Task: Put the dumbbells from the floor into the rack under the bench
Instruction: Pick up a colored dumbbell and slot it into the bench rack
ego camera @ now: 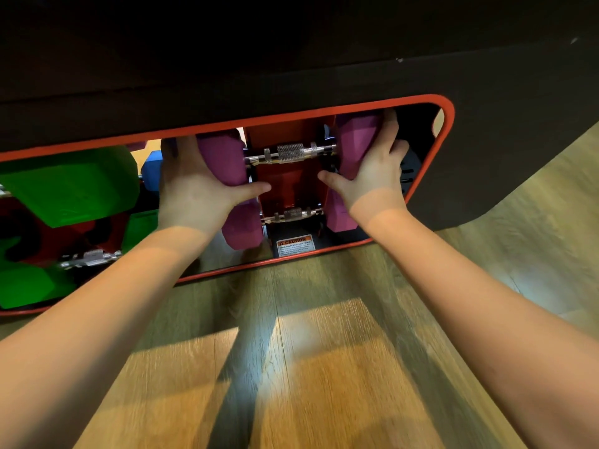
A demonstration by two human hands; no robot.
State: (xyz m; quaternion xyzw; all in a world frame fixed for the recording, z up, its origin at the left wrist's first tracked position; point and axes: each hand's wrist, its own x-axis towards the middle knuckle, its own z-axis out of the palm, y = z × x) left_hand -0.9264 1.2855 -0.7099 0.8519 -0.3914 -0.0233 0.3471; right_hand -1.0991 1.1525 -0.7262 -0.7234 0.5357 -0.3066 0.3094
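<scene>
A purple dumbbell (290,152) with a knurled steel handle sits high inside the red-rimmed rack opening (449,124) under the black bench. My left hand (191,186) clasps its left purple head, and my right hand (372,170) clasps its right head. Below it a second purple dumbbell (243,228) rests on the lower level of the rack, its handle between my wrists. Both hands reach into the opening from the floor side.
Green dumbbells (74,186) fill the rack's left part, with a blue head (152,166) behind them. A caution label (295,244) sits at the rack's bottom. Wooden floor (324,367) lies in front; the black bench (291,59) overhangs above.
</scene>
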